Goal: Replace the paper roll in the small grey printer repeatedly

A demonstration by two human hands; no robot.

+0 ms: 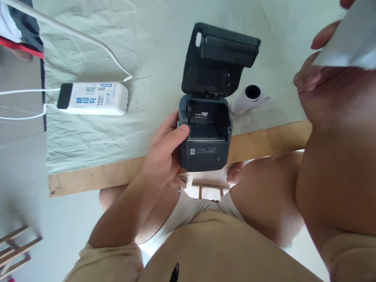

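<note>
A small dark grey label printer (205, 135) stands at the table's near edge with its lid (219, 58) swung open and its paper bay empty. My left hand (166, 150) grips the printer's left side, thumb on the top rim. My right hand (317, 74) is raised close to the camera at the upper right, fingers pinched on a white sheet of paper (349, 39). A white paper roll (249, 98) with a black core lies on its side just right of the printer.
A white power strip (92, 98) with blue print lies at the left on the pale green cloth (141, 43), white cables running off to the left. The bare wooden table edge (96, 176) runs below the cloth. My knees sit under the table.
</note>
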